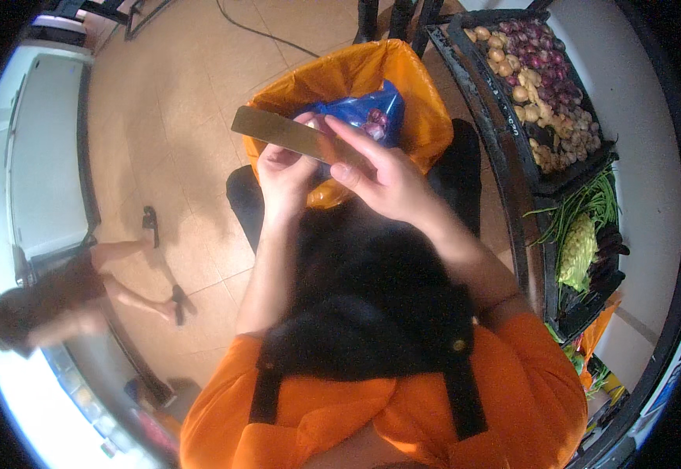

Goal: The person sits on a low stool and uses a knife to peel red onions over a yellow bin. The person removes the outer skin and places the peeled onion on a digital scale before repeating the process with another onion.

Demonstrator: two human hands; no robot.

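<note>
My right hand (390,179) grips a wide-bladed knife (281,133), its handle hidden by the hand. The flat blade slants across the top of my left hand (284,173). Between the left fingertips is a small pale bulb (313,124), mostly covered by the blade, so its kind is unclear. Both hands are over a bin lined with an orange plastic bag (422,88), held between my knees. A blue plastic bag (364,105) lies inside the bin, with a few red onions or shallots (376,120) showing in it.
On the right, a black tray (551,183) holds onions, red onions, ginger and garlic. Below it lie long green beans (586,202) and a netted pale vegetable (576,252). Another person (53,299) walks at left, near a white chest freezer (50,158). A cable (264,38) crosses the tiled floor.
</note>
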